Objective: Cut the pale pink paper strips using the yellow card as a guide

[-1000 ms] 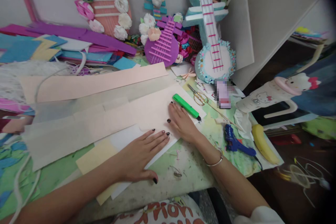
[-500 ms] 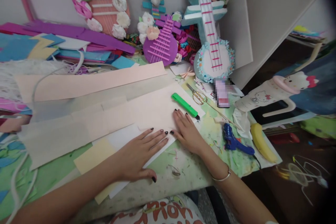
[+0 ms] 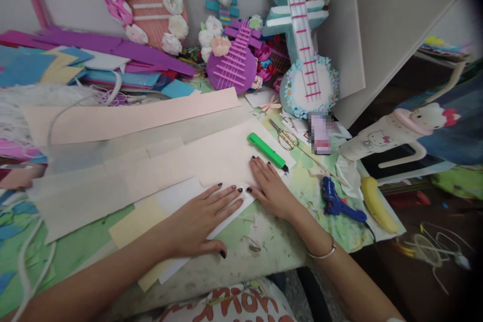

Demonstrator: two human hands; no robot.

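My left hand (image 3: pixel 202 219) lies flat with its fingers spread on a white sheet (image 3: pixel 181 196) near the table's front edge. Beside it, my right hand (image 3: pixel 269 186) rests flat and open on the end of a long pale pink foam sheet (image 3: pixel 211 161). The fingertips of the two hands nearly touch. A green utility knife (image 3: pixel 267 151) lies on the pink sheet just beyond my right fingers. A pale yellow sheet (image 3: pixel 136 221) shows under the white one.
Gold scissors (image 3: pixel 286 137), a blue glue gun (image 3: pixel 337 205) and a banana (image 3: pixel 375 205) lie to the right. Foam craft guitars (image 3: pixel 305 55) stand at the back against the wall. Coloured foam sheets (image 3: pixel 94 63) pile at the back left. A cat-figure cup (image 3: pixel 388 133) lies at the table's right edge.
My right hand has slid back toward me along the pink sheet, away from the green knife, ending beside my left fingertips. The left hand has stayed put.
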